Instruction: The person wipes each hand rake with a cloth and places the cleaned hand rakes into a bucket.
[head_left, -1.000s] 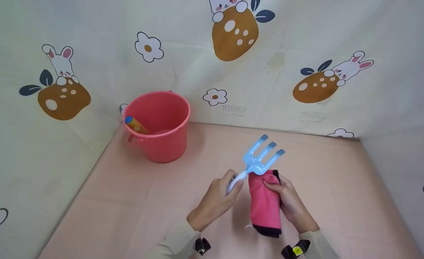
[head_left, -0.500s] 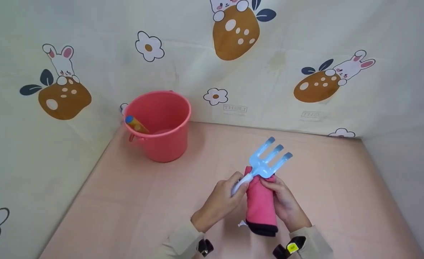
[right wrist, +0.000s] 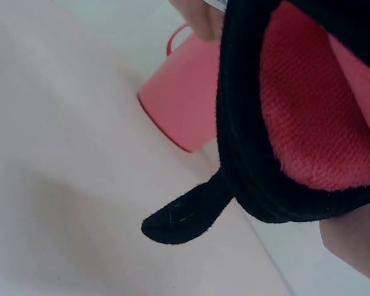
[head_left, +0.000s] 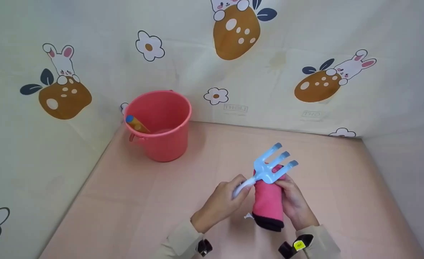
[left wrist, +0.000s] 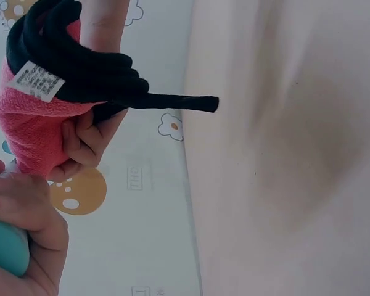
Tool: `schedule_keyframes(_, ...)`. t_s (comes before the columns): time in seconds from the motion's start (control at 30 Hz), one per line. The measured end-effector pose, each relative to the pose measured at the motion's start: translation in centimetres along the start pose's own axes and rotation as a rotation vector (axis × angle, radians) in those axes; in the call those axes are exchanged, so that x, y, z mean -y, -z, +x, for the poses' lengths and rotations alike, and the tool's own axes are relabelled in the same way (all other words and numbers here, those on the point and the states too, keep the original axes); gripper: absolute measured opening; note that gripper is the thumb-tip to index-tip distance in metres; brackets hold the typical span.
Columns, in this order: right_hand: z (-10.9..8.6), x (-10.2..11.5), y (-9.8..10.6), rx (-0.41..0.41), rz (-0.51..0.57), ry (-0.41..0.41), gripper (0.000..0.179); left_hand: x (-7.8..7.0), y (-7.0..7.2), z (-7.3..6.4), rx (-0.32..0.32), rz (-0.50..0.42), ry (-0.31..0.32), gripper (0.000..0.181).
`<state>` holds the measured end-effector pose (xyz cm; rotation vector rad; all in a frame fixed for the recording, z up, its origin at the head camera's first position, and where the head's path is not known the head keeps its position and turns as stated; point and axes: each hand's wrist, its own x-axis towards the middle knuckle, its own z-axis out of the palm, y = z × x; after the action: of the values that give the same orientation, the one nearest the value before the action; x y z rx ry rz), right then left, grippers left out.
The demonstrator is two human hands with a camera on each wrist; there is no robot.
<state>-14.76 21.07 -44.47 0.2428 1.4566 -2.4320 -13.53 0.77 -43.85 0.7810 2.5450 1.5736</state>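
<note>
A light blue garden hand fork (head_left: 264, 171) with three curved tines is gripped by its handle in my left hand (head_left: 223, 198). My right hand (head_left: 296, 203) holds a folded pink cloth (head_left: 268, 201) with black edging, fingers at its right side and upper part. The fork's head overlaps the top of the cloth in the head view. In the left wrist view the black trim (left wrist: 80, 65) lies in several layers, with a white label (left wrist: 37, 81) beside it. A black loop (right wrist: 185, 219) hangs from the cloth's edge in the right wrist view.
A red bucket (head_left: 167, 145) stands at the back left of the pale pink table surface (head_left: 125, 201). Inside it leans a yellow item with a blue end (head_left: 137, 124). Cream sheets with printed rabbits and flowers (head_left: 216, 96) wall in the back and sides.
Both hands have shifted slightly, the left one to the right. The fork has moved right and lower, now across the top of the cloth. The cloth has tilted, its lower edge rising a little.
</note>
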Motion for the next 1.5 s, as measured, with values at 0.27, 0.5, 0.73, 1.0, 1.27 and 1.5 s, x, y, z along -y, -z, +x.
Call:
schedule_keyframes(0.27, -0.2, 1.1, 1.0, -0.011, -0.009, 0.049, 0.034, 0.0, 0.0, -0.1, 0.023, 0.0, -0.028, 0.021)
schedule_keyframes(0.5, -0.5, 2.0, 2.0, -0.004, -0.007, 0.106, 0.032, -0.1, 0.0, -0.2, 0.04, 0.022, -0.017, 0.021)
schedule_keyframes(0.73, -0.6, 3.2, 2.7, -0.04, -0.047, 0.151, 0.026, 0.1, -0.1, -0.3, 0.04, 0.03, -0.037, 0.018)
schedule_keyframes(1.0, -0.9, 4.8, 3.1, -0.094, -0.335, 0.201, 0.032, 0.7, 0.1, -0.7, 0.05, 0.044, -0.003, 0.016)
schedule_keyframes(1.27, -1.4, 5.9, 3.0, -0.058, -0.712, 0.335, 0.035, 1.1, 0.0, -0.8, 0.087, 0.036, 0.071, 0.02)
schedule_keyframes(1.5, -1.8, 6.5, 2.9, -0.029, -0.851, 0.453, 0.033, 1.6, 0.0, -0.8, 0.071, 0.052, 0.088, 0.019)
